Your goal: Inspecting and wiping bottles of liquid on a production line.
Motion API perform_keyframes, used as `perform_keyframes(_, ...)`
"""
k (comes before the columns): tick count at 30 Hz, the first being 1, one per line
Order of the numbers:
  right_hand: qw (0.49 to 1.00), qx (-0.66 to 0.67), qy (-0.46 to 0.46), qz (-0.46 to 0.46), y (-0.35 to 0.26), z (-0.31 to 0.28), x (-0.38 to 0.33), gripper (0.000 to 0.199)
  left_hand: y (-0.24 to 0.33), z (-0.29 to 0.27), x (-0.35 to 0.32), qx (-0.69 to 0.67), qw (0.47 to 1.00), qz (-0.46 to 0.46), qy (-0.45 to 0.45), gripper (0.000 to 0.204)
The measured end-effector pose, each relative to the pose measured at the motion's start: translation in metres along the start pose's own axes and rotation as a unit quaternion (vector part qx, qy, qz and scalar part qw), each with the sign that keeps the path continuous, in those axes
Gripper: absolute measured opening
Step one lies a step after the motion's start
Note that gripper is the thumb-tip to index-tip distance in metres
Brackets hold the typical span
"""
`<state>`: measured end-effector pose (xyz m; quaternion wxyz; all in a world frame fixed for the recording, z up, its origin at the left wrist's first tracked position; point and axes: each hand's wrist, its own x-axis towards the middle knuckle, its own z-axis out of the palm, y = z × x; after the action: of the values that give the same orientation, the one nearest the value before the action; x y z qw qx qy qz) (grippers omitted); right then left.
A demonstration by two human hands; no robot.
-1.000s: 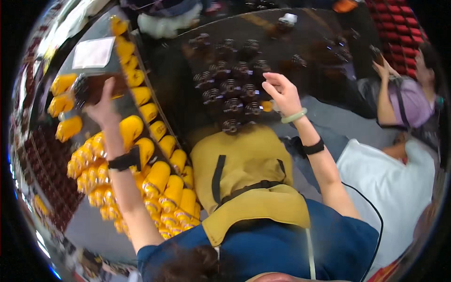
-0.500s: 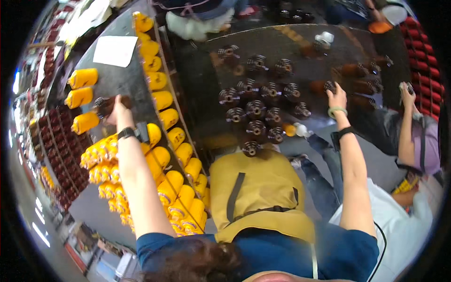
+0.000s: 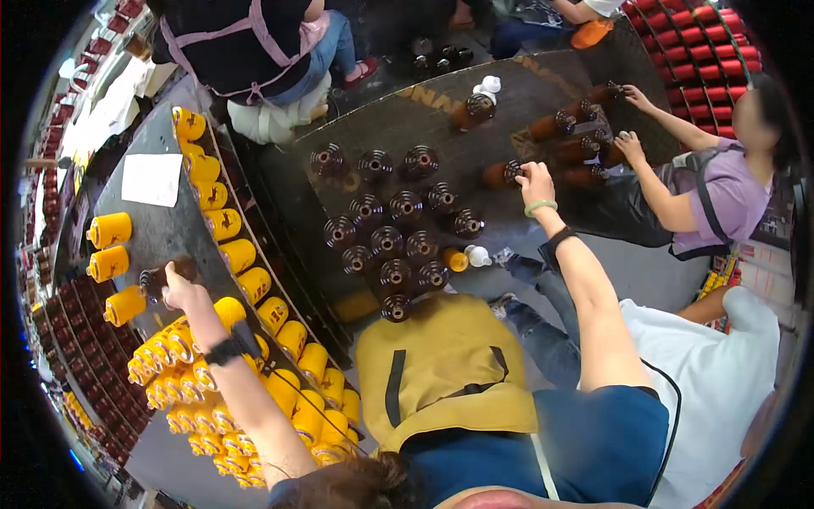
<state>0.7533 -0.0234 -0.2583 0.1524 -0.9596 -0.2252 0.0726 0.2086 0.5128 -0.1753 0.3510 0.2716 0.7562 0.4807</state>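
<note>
My left hand is closed around a dark brown bottle lying on its side on the left bench, beside three yellow bottles in a column. Out to the right, my right hand has its fingers closed on the neck end of another brown bottle on the dark table. Between my arms, several glossy brown bottles stand grouped on that table, their ringed necks facing up.
Yellow bottles line the left bench's edge, with more stacked below my left forearm. A white sheet lies on that bench. At the right, a co-worker in a purple top reaches toward brown bottles. White-capped bottle stands farther back.
The view has turned, so the table and bottles sit farther left and lower. More of the purple-topped co-worker shows. Both my hands keep hold of their bottles.
</note>
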Motion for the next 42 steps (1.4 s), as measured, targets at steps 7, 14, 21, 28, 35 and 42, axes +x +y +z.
perform_keyframes(7,0.98,0.016,0.085,-0.178,-0.096,-0.151,-0.061,0.02,0.01,-0.011,-0.275,-0.024,0.876,0.165,-0.453,0.065)
perform_keyframes(14,0.909,0.371,0.011,-0.191,-0.166,-0.216,-0.094,0.014,0.018,-0.03,-0.405,0.08,0.624,0.254,-0.735,0.114)
perform_keyframes(21,0.901,0.415,-0.039,-0.121,-0.186,-0.2,-0.071,0.04,0.045,-0.051,-0.429,0.074,0.58,0.213,-0.783,0.115)
perform_keyframes(28,0.755,0.587,-0.288,0.043,-0.207,-0.178,-0.094,0.05,0.014,-0.098,-0.426,0.013,0.648,-0.046,-0.76,0.104)
perform_keyframes(35,0.641,0.709,-0.284,0.075,-0.229,-0.164,-0.13,0.052,0.02,-0.122,-0.435,0.012,0.679,-0.088,-0.728,0.103)
perform_keyframes(42,0.635,0.72,-0.265,0.088,-0.238,-0.161,-0.138,0.054,0.011,-0.133,-0.43,0.043,0.691,-0.033,-0.721,0.105)
